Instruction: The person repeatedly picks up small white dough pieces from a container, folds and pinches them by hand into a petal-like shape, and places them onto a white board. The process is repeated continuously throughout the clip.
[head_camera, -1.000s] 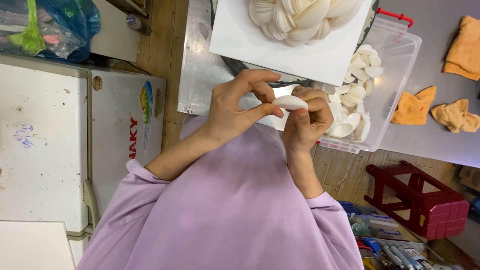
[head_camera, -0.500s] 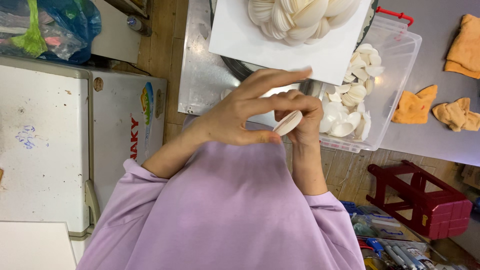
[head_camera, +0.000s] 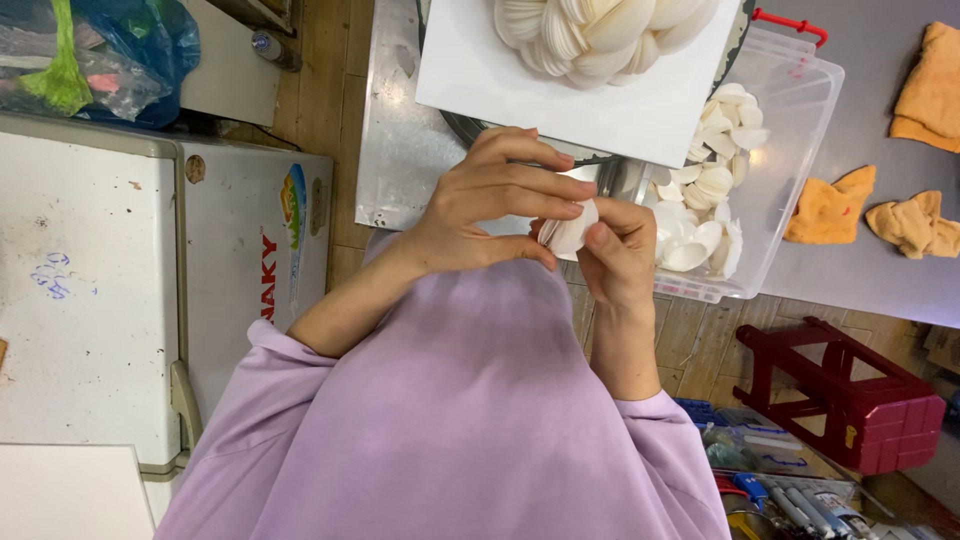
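Observation:
My left hand (head_camera: 495, 210) and my right hand (head_camera: 622, 258) meet in front of my chest, both on a small stack of thin white round discs (head_camera: 570, 232). The left fingers lie stretched over the top of the stack, with the thumb underneath. From the right side, the right thumb and fingers pinch it. Just beyond the hands, a white square board (head_camera: 490, 80) carries a flower-like cluster of the same white discs (head_camera: 600, 30). To the right, a clear plastic box (head_camera: 795, 150) holds several loose white discs (head_camera: 700, 200).
The board and box rest on a metal worktop (head_camera: 385, 150). Orange cloths (head_camera: 830, 205) lie on the grey surface at right. A white chest freezer (head_camera: 120, 290) stands at left with a blue plastic bag (head_camera: 150, 40) above it. At lower right are a red stool (head_camera: 850, 400) and tools (head_camera: 780, 490).
The discs, held flat between the fingertips a second ago, are turned more on edge. My left fingers have stretched out over them and both hands sit slightly lower.

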